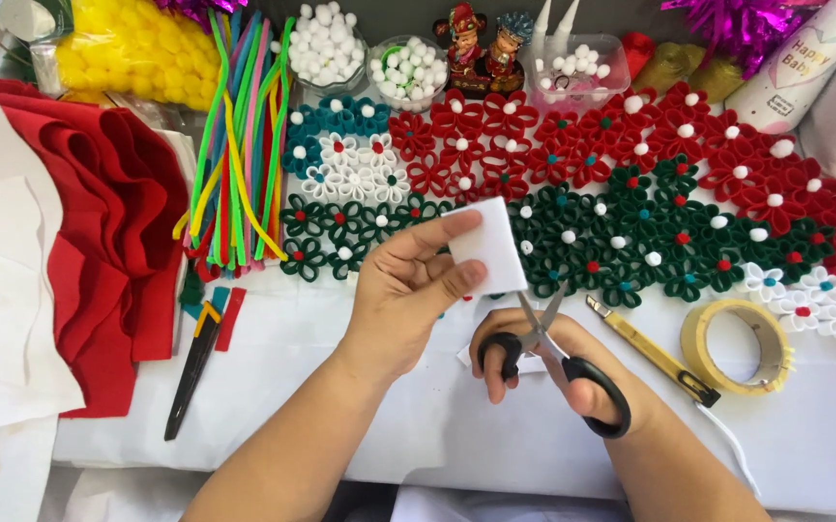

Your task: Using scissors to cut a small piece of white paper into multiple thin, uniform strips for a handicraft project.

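My left hand (406,290) pinches a small white felt piece (488,246) between thumb and fingers, held above the white table cover (340,387). My right hand (553,372) grips black-handled scissors (558,362), thumb and fingers through the loops. The blades point up at the lower edge of the white piece, slightly apart. A small white scrap lies under the right hand.
Felt flowers in red, green, teal and white (630,193) fill the far half. Coloured pipe cleaners (239,135), red felt (108,232), white sheets, bowls of white pompoms (326,48), a yellow utility knife (655,353), a tape roll (737,343) and black tweezers (193,367) lie around.
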